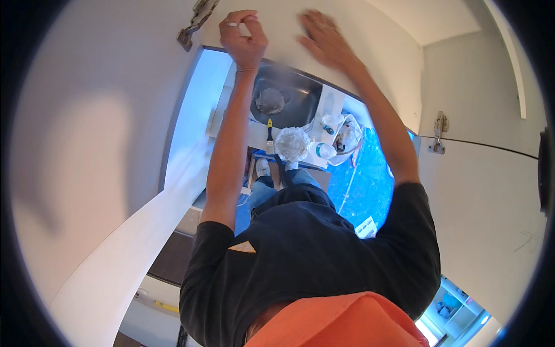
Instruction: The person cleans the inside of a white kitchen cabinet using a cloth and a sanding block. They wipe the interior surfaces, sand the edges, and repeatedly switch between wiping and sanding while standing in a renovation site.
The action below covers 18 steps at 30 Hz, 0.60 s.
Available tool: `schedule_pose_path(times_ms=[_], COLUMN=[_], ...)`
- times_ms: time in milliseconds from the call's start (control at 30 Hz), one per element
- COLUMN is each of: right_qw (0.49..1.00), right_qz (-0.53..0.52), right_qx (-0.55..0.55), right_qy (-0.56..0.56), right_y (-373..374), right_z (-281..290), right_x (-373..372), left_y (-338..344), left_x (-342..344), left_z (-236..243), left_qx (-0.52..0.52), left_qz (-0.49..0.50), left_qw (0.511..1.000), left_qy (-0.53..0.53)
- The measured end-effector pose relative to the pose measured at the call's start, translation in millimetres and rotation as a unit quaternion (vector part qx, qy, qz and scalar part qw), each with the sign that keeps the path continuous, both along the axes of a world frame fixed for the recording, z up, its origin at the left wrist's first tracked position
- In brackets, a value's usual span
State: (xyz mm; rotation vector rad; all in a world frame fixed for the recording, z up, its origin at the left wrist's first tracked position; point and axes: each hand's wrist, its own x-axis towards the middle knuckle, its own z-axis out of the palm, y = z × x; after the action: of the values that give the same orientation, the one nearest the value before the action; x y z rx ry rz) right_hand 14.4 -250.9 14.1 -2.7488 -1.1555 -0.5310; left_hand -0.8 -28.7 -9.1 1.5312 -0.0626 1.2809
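My left hand (243, 36), with a ring, is raised against a white cabinet surface (393, 58), its fingers curled closed; what they hold, if anything, is unclear. My right hand (321, 36) lies open over the same surface, fingers extended and blurred. Beside my left hand is a metal hinge (192, 26); another hinge (440, 130) is at the right. Below my hands, a steel sink (298, 95) contains a grey crumpled lump (270, 101).
White panels (87, 144) flank me. Beneath are a paintbrush (270, 136), a crumpled plastic-covered bundle (292, 143), a plastic bottle (322, 150), a white bag (351, 136) and blue floor covering (355, 185). An open shelving unit (454, 303) shows at lower right.
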Motion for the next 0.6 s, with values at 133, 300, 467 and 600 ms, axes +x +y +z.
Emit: schedule_pose_path(times_ms=[133,300,467,600], right_qw=[0.997,0.985,0.994,0.987], right_qz=[0.039,-0.136,-0.046,0.145], right_qx=[0.013,-0.042,-0.033,-0.055], right_qy=[-0.067,0.093,0.088,0.040], right_y=[47.4,-83.0,-56.5,41.7], right_z=[-13.7,4.1,7.0,5.5], right_x=[9.0,-73.0,-46.3,-30.6], left_y=[2.6,1.2,2.1,8.5], left_x=[-3.2,-0.7,2.7,-3.9], left_z=[1.1,-3.4,-4.6,-2.8], left_qx=[-0.062,-0.050,-0.032,-0.063], left_qz=[-0.054,-0.042,-0.037,-0.098], left_qw=[0.997,0.998,0.998,0.993], left_qy=[-0.006,-0.020,-0.046,-0.022])
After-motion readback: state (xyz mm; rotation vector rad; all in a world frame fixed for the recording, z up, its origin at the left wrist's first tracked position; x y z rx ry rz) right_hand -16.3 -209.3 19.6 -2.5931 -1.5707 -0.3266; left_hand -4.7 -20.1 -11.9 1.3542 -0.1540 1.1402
